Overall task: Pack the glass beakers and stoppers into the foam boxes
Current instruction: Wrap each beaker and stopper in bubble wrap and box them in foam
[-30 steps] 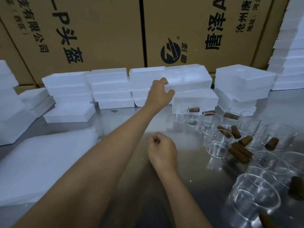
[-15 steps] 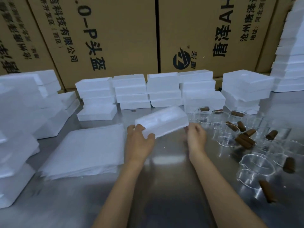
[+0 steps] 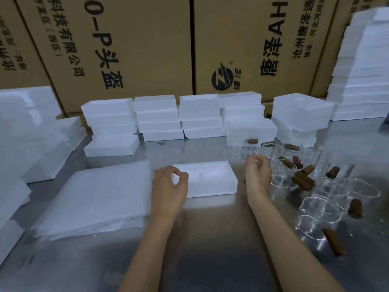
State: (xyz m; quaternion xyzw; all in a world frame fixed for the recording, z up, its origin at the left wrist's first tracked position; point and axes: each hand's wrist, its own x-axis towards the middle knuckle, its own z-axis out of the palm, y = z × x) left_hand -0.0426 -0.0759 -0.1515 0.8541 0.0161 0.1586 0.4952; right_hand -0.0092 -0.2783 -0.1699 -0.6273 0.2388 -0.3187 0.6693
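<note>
A white foam box lies flat on the steel table, right in front of me. My left hand hovers at the box's left end, thumb and forefinger curled into a ring; whether they pinch the rim is unclear. To the right of the box, my right hand hangs a little apart from it with loosely curled fingers and holds nothing. Several clear glass beakers stand and lie to the right. Brown stoppers are scattered among them, some inside beakers, and one stopper lies nearest me.
A thick pile of white foam sheets lies left of the box. Stacks of foam boxes line the back of the table, with more stacks at the far left and a tall one at the right. Printed cardboard cartons stand behind.
My left hand took a foam box from the back stack and both hands brought it down. It now lies flat on the table, and my right hand has come off it.
</note>
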